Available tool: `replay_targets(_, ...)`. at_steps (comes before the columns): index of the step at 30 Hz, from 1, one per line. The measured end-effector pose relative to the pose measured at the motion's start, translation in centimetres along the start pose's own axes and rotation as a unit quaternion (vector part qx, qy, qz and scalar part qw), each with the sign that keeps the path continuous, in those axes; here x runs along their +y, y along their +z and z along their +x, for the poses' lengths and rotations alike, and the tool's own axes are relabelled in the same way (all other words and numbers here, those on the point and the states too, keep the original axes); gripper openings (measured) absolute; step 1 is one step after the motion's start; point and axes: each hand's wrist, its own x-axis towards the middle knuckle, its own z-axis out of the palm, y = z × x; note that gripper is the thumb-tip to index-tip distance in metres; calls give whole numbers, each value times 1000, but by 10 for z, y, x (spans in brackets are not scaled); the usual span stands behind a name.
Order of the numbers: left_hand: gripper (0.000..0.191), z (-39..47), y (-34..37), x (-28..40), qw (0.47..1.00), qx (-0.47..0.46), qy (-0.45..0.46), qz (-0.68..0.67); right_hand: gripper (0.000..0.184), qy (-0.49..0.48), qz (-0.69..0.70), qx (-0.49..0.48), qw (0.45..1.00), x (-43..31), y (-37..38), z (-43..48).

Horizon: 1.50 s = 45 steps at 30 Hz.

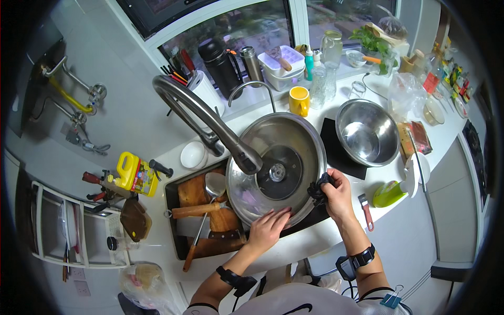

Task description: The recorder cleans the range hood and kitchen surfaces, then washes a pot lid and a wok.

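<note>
A large round steel pan lid (313,157) with a dark central disc and a metal fitting lies tilted over the right part of the sink (173,236). My left hand (267,230) grips its near edge, fingers laid over the rim and thumb hidden. Pinched in my right hand (339,195) is a crumpled black cloth (321,189), against the lid's right rim. The grey pull-out faucet (220,130) arches over the lid, its spout above the left side.
Left in the sink are a wooden board (191,193), a cleaver (193,227) and a metal ladle (215,184). A steel bowl (368,132) stands on a black mat (332,151). A yellow mug (299,101), red-handled brush (366,212) and green bottle (388,194) are on the counter.
</note>
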Motion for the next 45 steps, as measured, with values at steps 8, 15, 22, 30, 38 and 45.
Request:
replay_targets(8, 28, -7, -27, -14, 997, 36, -45, -56, 27, 21, 109, -88, 990, -24, 18, -2)
replay_targets(15, 18, 25, -43, -32, 935, 86, -244, -243, 33, 52, 200, -40, 978, -6, 2, 20)
replay_targets(22, 24, 23, -36, -56, 822, 68, -338, -453, 35, 51, 182, 49, 981, 13, -19, 32)
replay_targets(30, 23, 27, -48, -72, 772, 45, -364, -520, 42, -77, -68, 45, 994, 55, -1, 72)
replay_targets(38, 22, 31, -64, -68, 743, 57, -429, -511, 31, -250, -343, 34, 905, 56, 50, 77)
replay_targets(45, 27, 16, -68, -85, 720, 58, -452, -524, 29, -172, -231, -97, 953, 44, 61, 91)
